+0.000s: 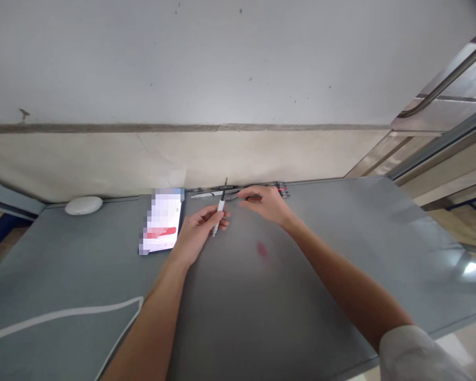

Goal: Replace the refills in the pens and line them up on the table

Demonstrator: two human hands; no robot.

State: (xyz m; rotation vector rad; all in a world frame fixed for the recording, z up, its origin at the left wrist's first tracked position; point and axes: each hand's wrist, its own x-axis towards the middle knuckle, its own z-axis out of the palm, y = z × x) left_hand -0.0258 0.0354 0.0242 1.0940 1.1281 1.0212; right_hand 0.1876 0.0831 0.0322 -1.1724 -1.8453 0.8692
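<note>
My left hand [202, 227] is closed round a white pen barrel [221, 206] that tilts up and away from me. A thin dark refill [226, 184] sticks out of the barrel's upper end. Just to the right, my right hand [265, 202] has its thumb and fingers pinched together; a small dark tip shows at them, too small to name. Behind both hands, several pens and pen parts lie along the wall, among them a white pen piece [208, 194]. A bunch of pen ends [282, 189] shows past my right hand, which covers part of the row.
Left of my left hand a phone [162, 222] with a lit screen lies on the grey table [238, 307]. A white rounded object [83, 205] sits at the back left. A white cable [63, 314] runs across the left side. The wall [103, 159] borders the back edge.
</note>
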